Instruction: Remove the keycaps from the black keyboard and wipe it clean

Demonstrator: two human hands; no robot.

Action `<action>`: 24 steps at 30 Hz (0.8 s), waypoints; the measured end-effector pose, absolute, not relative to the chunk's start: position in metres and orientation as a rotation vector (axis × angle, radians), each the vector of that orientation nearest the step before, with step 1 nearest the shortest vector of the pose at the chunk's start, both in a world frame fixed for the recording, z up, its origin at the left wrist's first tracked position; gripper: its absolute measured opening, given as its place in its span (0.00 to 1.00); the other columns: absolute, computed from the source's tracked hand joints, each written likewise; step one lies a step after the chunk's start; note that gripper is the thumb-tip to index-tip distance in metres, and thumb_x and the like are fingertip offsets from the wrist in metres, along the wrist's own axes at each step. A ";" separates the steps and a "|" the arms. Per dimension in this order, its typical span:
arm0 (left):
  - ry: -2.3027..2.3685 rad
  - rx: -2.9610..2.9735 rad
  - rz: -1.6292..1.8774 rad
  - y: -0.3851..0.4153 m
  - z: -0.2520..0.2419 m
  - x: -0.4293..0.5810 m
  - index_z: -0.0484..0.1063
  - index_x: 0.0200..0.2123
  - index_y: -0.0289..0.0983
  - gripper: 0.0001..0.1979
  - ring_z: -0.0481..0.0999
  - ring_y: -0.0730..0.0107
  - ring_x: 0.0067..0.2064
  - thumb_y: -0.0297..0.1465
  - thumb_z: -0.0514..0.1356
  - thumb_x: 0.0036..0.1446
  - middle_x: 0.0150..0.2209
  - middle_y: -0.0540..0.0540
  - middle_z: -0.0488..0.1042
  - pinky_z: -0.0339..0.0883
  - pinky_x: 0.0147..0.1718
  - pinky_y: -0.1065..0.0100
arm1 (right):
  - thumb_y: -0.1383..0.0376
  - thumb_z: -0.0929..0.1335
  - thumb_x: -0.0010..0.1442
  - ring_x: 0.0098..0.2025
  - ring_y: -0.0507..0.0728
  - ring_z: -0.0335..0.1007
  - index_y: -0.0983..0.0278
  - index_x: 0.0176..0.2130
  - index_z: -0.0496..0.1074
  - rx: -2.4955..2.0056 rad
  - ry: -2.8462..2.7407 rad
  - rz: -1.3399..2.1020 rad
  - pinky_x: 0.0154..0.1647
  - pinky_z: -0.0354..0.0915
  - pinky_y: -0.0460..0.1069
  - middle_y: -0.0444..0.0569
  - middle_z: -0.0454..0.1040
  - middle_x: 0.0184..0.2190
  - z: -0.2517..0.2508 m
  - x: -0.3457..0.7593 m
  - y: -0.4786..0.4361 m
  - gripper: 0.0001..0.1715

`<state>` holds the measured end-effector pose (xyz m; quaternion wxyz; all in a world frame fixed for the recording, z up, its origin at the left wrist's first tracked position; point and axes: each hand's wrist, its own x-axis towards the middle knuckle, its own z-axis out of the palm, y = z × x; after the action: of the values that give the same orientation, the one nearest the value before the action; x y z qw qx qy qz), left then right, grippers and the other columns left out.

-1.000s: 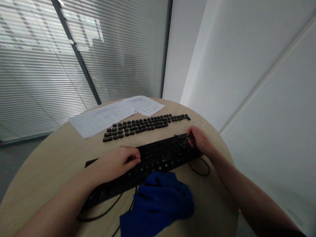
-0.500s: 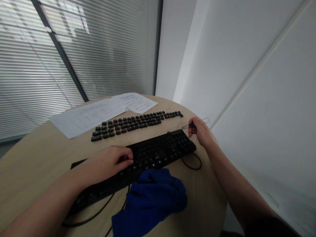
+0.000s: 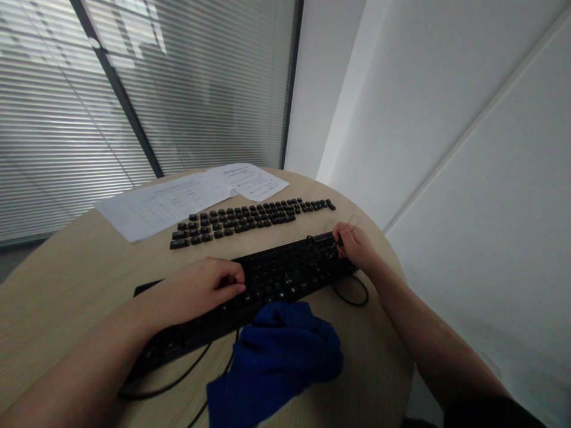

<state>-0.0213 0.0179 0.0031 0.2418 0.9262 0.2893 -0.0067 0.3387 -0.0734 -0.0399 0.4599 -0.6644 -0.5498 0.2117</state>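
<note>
A black keyboard point(image 3: 285, 270) lies slantwise on the round wooden table. My left hand point(image 3: 216, 282) rests on the left half of it, fingers curled and pressed against its top; the fingertips are partly hidden. At the keyboard's far right corner, over the number pad, my right hand point(image 3: 352, 244) is closed around a keycap puller point(image 3: 355, 220), whose thin wire loop sticks up behind the fingers. The puller's other end is down among the keys and hard to see. Beyond the keyboard, loose black keycaps point(image 3: 243, 220) are laid out in rows.
A crumpled blue cloth point(image 3: 276, 356) lies in front of the keyboard. Black cable point(image 3: 167, 389) runs out near the front left, and a cable loop point(image 3: 363, 303) shows at the right. Printed papers point(image 3: 178, 202) lie at the back. A white wall point(image 3: 468, 208) stands close on the right.
My right hand has moved left and down with the keycap puller, from beside the keyboard's corner onto the number pad. My left hand stays in place on the keyboard. The view has shifted slightly.
</note>
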 end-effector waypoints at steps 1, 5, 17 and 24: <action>0.796 2.530 -0.017 0.018 0.003 -0.022 0.77 0.36 0.42 0.15 0.77 0.67 0.32 0.43 0.56 0.65 0.31 0.51 0.79 0.61 0.31 0.67 | 0.50 0.57 0.71 0.17 0.52 0.60 0.58 0.28 0.63 -1.647 -1.372 0.508 0.20 0.56 0.47 0.39 0.62 0.15 -0.040 0.338 -0.074 0.24; 0.796 2.533 -0.016 0.019 0.000 -0.023 0.77 0.36 0.42 0.15 0.77 0.67 0.32 0.43 0.56 0.65 0.31 0.50 0.79 0.60 0.31 0.67 | 0.51 0.57 0.71 0.18 0.52 0.59 0.58 0.28 0.63 -1.650 -1.405 0.496 0.20 0.56 0.47 0.40 0.62 0.16 -0.041 0.337 -0.073 0.24; 0.813 2.527 -0.016 0.016 0.003 -0.021 0.78 0.36 0.42 0.15 0.76 0.67 0.31 0.44 0.56 0.64 0.30 0.50 0.79 0.60 0.30 0.67 | 0.52 0.55 0.70 0.19 0.53 0.59 0.58 0.26 0.60 -1.717 -1.425 0.556 0.21 0.55 0.48 0.39 0.60 0.15 -0.043 0.340 -0.067 0.24; 0.790 2.531 0.011 0.017 0.003 -0.020 0.79 0.36 0.42 0.15 0.76 0.67 0.31 0.44 0.57 0.64 0.30 0.50 0.78 0.60 0.30 0.67 | 0.48 0.57 0.69 0.22 0.55 0.58 0.58 0.24 0.60 -1.714 -1.514 0.431 0.24 0.54 0.50 0.42 0.61 0.17 -0.040 0.332 -0.071 0.27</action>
<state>-0.0204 0.0172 0.0026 0.2425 0.9261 0.2890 0.0039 0.3324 -0.0712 -0.0404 0.3962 -0.6762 -0.5974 0.1701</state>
